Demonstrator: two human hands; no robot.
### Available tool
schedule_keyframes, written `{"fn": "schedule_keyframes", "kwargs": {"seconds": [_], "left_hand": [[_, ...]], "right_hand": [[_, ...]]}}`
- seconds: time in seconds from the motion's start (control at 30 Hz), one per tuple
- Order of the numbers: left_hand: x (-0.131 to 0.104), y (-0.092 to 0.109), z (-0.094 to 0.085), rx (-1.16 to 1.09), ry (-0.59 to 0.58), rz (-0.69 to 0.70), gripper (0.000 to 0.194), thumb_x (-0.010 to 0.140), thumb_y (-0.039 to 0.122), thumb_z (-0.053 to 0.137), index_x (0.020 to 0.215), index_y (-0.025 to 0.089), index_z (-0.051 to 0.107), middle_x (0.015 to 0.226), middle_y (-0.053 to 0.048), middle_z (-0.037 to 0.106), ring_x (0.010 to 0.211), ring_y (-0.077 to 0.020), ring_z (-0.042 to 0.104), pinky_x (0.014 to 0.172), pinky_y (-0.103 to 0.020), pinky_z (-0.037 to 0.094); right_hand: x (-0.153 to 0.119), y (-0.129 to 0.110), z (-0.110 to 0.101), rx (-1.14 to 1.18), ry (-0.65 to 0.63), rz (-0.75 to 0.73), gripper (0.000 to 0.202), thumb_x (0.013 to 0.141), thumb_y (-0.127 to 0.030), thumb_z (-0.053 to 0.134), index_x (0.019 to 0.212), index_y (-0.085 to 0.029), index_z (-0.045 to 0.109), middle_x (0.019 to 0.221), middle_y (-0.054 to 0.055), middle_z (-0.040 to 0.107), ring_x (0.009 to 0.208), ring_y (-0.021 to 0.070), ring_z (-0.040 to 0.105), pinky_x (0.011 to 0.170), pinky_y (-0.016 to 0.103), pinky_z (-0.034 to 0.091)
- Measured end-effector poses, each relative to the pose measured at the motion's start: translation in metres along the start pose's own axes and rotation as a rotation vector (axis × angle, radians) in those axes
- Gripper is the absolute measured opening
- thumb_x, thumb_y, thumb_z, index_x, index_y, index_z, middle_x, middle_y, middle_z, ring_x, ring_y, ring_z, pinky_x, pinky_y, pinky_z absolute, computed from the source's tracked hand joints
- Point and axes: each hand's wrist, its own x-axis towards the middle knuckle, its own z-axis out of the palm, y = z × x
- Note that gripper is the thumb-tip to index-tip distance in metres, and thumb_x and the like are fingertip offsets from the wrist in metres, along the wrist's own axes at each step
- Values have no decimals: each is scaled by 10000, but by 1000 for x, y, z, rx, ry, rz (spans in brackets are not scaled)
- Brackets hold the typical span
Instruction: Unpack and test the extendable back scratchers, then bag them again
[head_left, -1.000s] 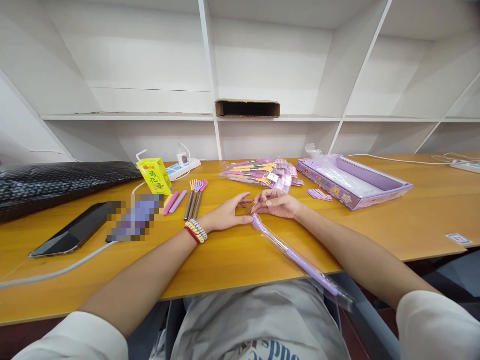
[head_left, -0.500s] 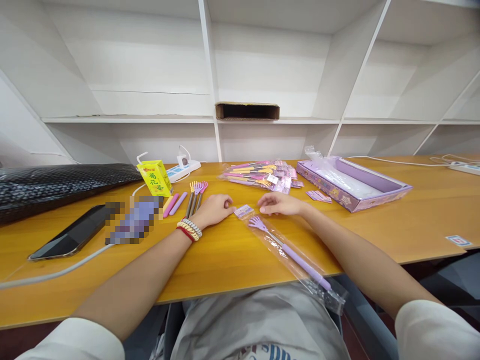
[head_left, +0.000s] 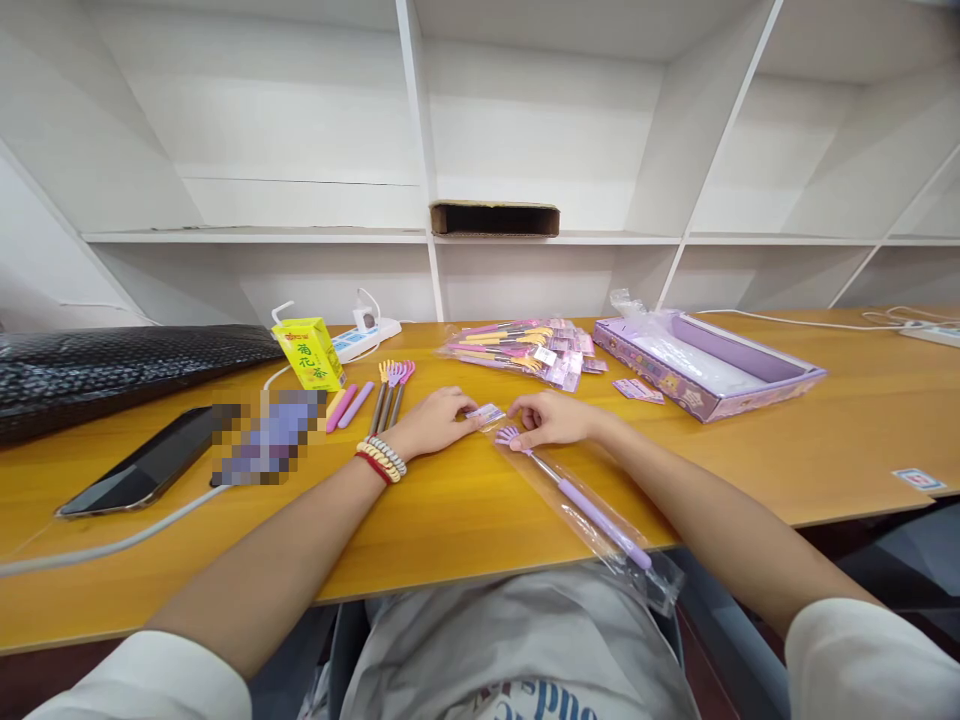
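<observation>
A purple back scratcher (head_left: 600, 515) with a hand-shaped head lies slantwise in a clear plastic bag (head_left: 664, 588), whose lower end hangs over the table edge. A small printed card (head_left: 487, 413) is at the bag's upper end; whether it is fixed to the bag I cannot tell. My left hand (head_left: 435, 422) pinches the card's left edge between thumb and fingers. With curled fingers, my right hand (head_left: 553, 418) rests at the scratcher's head, its thumb pressed there through the bag. That hand's fingertips are partly hidden.
Several bagged scratchers (head_left: 517, 350) lie piled behind my hands. Loose scratcher rods (head_left: 390, 395) and coloured handles (head_left: 349, 408) are at left, near a yellow drink carton (head_left: 309, 355), a phone (head_left: 142, 465) and a cable. Right are printed cards (head_left: 637, 391) and a purple box (head_left: 720, 400).
My right hand has moved left and closed at the scratcher's head. My left fingers have come onto the card. The bagged scratcher has shifted slightly up and left.
</observation>
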Motion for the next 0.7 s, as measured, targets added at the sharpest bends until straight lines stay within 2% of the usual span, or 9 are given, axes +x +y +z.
{"fn": "schedule_keyframes", "kwargs": {"seconds": [0.23,0.37,0.57,0.7], "left_hand": [[0,1,-2,-9,-6,-14,425,835,517,416,976,217,682,891,-71,610,848,-203,555,767,-319,426],[2,1,0,-10,2,-22,375,823,481,453,958,236,703,894,-69,624,866,-211,559,780,-319,429],[6,-3,7,-6,31,-63,322,813,441,478,908,253,722,873,-63,640,852,-209,564,774,-319,434],[6,-2,6,11,61,-33,348,836,451,443,914,256,719,860,-62,649,827,-204,571,753,-320,433]], "right_hand": [[-2,-1,-1,56,-16,-26,508,708,-544,607,1021,-146,648,637,-15,566,534,90,466,490,215,305],[-1,-2,0,50,-9,-68,461,737,-534,583,987,-160,684,706,5,599,587,99,488,523,216,340],[1,0,6,-40,123,-175,388,739,-513,601,901,-173,696,974,72,586,842,162,563,779,282,425],[4,3,13,-48,211,-221,428,745,-506,603,1023,-184,652,1247,120,470,1156,230,460,993,369,325]]}}
